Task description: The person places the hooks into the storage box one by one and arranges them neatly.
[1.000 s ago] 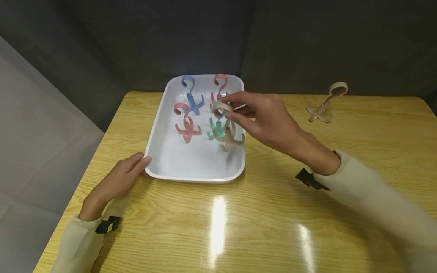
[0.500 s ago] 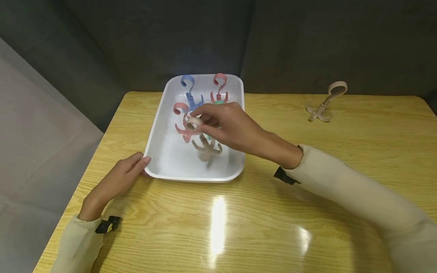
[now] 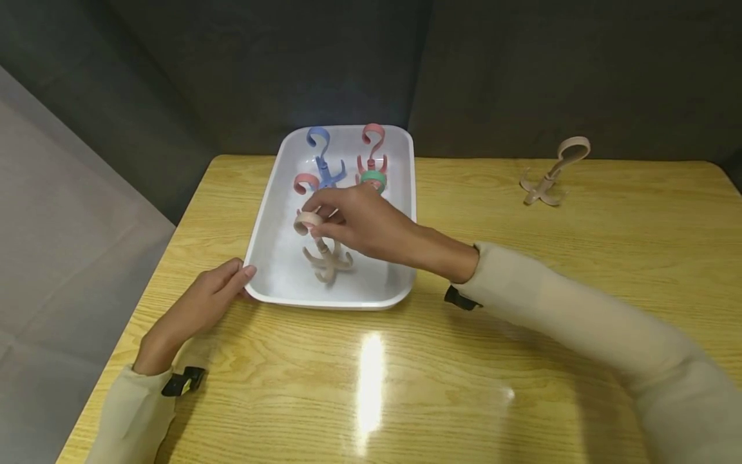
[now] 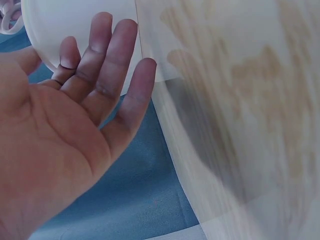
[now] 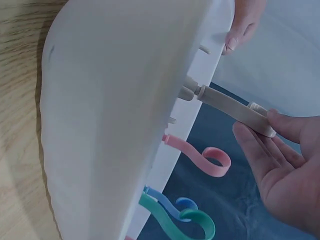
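Observation:
A white tray (image 3: 263, 212) stands on the wooden table. My right hand (image 3: 315, 218) pinches the ring top of a beige hook (image 3: 326, 256), whose splayed feet are at the tray floor in its near left part. The right wrist view shows the same beige hook (image 5: 235, 107) pinched in my right hand (image 5: 257, 127) beside the tray wall (image 5: 110, 100). My left hand (image 3: 237, 280) rests with straight fingers against the tray's near left corner. In the left wrist view the left hand (image 4: 95, 85) is flat and holds nothing, at the tray rim (image 4: 75, 25).
Farther back in the tray stand a blue hook (image 3: 322, 158), a pink hook (image 3: 372, 145), a second pink hook (image 3: 304, 183) and a green hook (image 3: 373, 178). Another beige hook (image 3: 551, 174) stands alone on the table at the far right. Dark walls close the back.
My right hand has carried the beige hook from the tray's right side leftward and toward me, lowering it to the tray floor. The left hand has not moved.

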Motion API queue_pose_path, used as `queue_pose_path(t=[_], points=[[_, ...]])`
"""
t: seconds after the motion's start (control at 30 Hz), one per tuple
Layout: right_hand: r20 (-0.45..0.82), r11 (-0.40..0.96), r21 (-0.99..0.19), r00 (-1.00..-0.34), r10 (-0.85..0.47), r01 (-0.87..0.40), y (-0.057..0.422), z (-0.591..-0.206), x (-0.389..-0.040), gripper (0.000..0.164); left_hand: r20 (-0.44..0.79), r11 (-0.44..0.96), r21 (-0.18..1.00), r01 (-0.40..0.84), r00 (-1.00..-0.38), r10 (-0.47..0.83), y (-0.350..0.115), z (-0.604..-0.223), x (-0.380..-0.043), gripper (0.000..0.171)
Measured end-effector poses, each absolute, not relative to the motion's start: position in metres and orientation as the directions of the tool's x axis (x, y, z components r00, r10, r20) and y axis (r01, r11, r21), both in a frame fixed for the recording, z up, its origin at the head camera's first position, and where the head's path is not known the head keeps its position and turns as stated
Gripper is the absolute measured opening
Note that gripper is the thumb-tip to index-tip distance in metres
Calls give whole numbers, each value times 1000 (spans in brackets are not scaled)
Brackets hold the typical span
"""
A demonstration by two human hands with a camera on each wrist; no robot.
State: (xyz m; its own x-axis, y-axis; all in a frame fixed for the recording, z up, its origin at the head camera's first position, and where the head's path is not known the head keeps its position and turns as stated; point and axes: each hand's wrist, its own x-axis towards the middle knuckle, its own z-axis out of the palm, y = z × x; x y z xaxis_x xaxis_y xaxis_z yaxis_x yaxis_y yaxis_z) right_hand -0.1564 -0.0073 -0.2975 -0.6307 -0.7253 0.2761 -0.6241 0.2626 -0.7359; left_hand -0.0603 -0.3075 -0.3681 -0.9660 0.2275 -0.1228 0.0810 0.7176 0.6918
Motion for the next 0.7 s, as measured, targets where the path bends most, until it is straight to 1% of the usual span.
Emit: queue_pose_path(t=[0.17,0.47,0.7], points=[[223,311,-734,-647,-729,-603,-15,-299,-156,24,-123,723,687,78,-967,221,-307,-368,-61,38],[186,324,-742,-644,-742,-587,-24,-303,-154,17,-119,721,688,83,-967,226,-307,-368,-60,38],[171,343,-738,-652,-739,-581,-24,-305,-153,20,-122,725,685,77,-968,219,-306,-367,-61,38]])
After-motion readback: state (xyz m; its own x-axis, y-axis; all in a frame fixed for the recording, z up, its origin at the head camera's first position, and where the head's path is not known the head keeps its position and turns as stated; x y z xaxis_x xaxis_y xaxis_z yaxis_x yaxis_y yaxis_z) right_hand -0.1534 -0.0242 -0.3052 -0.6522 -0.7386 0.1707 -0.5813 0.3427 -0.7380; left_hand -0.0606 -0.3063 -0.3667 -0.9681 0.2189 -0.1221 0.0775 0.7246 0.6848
